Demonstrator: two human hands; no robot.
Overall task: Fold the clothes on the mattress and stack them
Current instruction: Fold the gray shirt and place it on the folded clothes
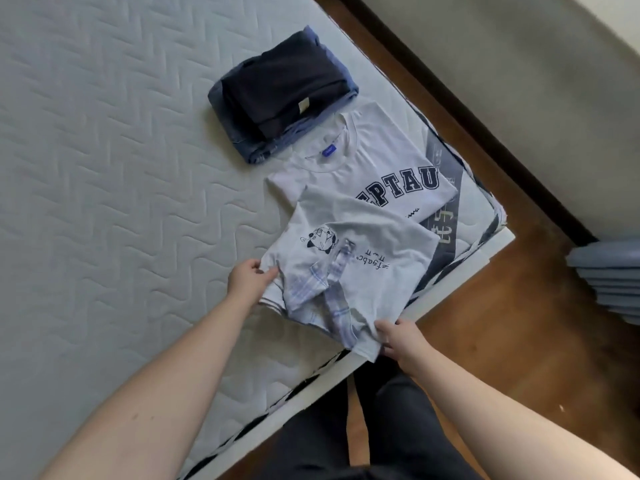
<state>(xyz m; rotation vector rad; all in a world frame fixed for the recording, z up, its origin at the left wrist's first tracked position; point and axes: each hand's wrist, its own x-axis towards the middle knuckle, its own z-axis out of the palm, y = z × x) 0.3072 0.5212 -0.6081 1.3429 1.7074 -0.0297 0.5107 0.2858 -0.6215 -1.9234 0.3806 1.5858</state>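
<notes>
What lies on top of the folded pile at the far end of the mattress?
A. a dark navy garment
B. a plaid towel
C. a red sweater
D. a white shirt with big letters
A: the dark navy garment tops the folded pile; the lettered white shirt lies beside it.

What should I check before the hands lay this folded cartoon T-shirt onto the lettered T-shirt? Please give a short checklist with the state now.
1. Left hand grips the cartoon T-shirt at its left edge: ok.
2. Right hand grips the near corner: ok.
3. Folded shape is neat: not ok, a plaid piece sticks out on top near the front.
4. Lettered T-shirt lies flat and folded: ok.
5. Dark stack is apart from the landing place: ok, though it touches the lettered T-shirt's collar.
6. Support on the mattress: not ok, the near corner hangs past the edge.
</notes>
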